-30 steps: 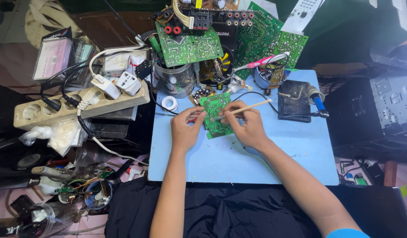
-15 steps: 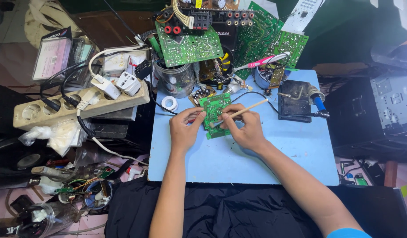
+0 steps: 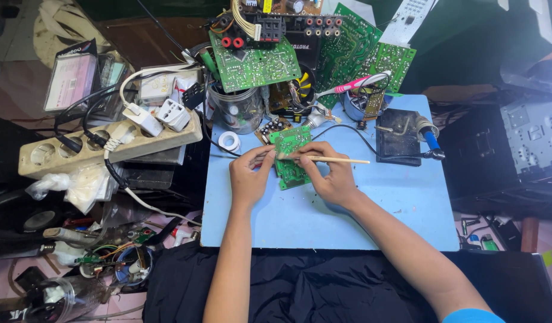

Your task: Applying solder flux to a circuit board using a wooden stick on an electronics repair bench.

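Observation:
A small green circuit board lies tilted on the light blue work mat. My left hand grips the board's left edge. My right hand holds a thin wooden-handled brush, with its handle pointing right and its tip resting on the upper part of the board. Both forearms reach in from the bottom of the view.
Larger green circuit boards stack at the back. A soldering iron with a blue handle rests on a black stand. A roll of white tape, a clear jar and a power strip sit left. Black cloth covers the front.
The brush tip has shifted slightly left across the board. Both hands stay in nearly the same place.

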